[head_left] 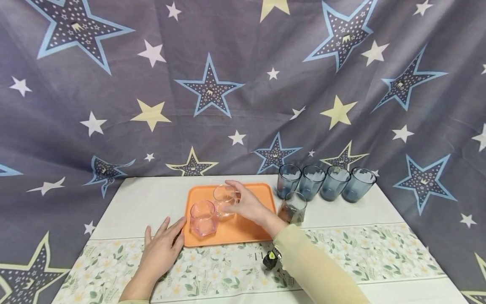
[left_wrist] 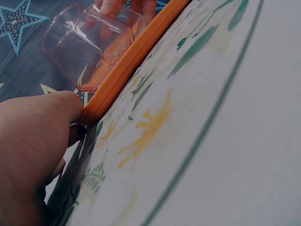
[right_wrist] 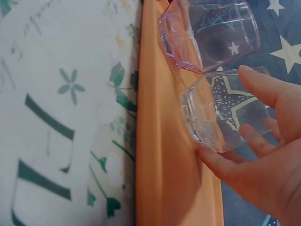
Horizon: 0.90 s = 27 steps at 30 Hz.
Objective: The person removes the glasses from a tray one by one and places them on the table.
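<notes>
An orange tray (head_left: 243, 234) lies on the table, bearing a pinkish faceted glass (head_left: 203, 219) and, just behind it to the right, a clear glass (head_left: 225, 195). My right hand (head_left: 248, 204) holds the clear glass from its right side. In the right wrist view, the thumb lies along one side of this clear glass (right_wrist: 225, 110), and the fingers are on the other. My left hand (head_left: 161, 249) is at the tray's left edge with fingers spread and fairly straight. The left wrist view shows the thumb (left_wrist: 66, 103) touching the tray corner, near the pinkish glass (left_wrist: 80, 47).
Several blue-grey glasses (head_left: 312, 185) stand in a row at the back right. A smoky grey glass (head_left: 293, 211) stands before them, close to my right forearm. The table has a floral cloth band (head_left: 212, 270), and a star-patterned curtain (head_left: 243, 122) hangs behind.
</notes>
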Each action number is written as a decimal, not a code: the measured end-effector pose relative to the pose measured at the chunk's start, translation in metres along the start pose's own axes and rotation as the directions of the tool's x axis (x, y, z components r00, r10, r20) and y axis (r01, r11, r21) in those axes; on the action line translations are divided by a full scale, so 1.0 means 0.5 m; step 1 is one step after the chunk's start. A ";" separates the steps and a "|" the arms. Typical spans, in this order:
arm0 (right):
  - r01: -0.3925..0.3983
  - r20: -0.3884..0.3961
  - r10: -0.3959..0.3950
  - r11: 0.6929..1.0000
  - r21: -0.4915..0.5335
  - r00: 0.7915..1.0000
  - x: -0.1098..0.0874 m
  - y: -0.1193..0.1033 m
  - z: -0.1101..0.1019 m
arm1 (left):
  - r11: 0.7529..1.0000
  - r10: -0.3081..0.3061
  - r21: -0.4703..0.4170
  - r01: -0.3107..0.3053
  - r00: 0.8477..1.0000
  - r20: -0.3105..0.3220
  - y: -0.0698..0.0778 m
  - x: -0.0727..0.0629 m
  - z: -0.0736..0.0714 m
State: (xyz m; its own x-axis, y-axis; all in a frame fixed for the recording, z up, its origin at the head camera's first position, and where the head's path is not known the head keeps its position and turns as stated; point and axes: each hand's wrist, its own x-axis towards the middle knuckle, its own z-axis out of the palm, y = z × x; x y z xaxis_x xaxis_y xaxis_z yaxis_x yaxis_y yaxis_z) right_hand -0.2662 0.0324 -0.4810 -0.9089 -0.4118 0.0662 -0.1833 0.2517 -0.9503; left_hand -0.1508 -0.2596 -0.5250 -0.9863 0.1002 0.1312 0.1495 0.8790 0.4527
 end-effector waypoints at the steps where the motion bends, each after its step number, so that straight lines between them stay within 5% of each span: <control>1: -0.001 -0.003 0.001 1.000 -0.002 1.000 0.001 0.002 0.002 | 1.000 -0.001 -0.001 0.001 1.000 0.000 0.000 0.000 0.000; 17: -0.026 -0.180 0.027 1.000 0.012 0.983 -0.033 -0.040 -0.017 | 1.000 0.025 -0.003 -0.025 1.000 -0.012 -0.003 0.006 -0.004; 27: 0.038 -0.170 -0.038 0.999 -0.007 0.985 -0.103 -0.094 -0.074 | 1.000 0.011 0.001 -0.011 1.000 0.000 -0.005 0.001 0.002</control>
State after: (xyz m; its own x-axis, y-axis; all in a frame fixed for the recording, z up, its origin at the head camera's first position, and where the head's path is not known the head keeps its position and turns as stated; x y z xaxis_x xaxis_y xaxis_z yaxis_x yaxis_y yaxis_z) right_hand -0.2246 0.0740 -0.4285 -0.9517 -0.2660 0.1533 -0.2198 0.2419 -0.9451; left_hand -0.1519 -0.2613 -0.5268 -0.9846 0.1097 0.1360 0.1601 0.8782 0.4507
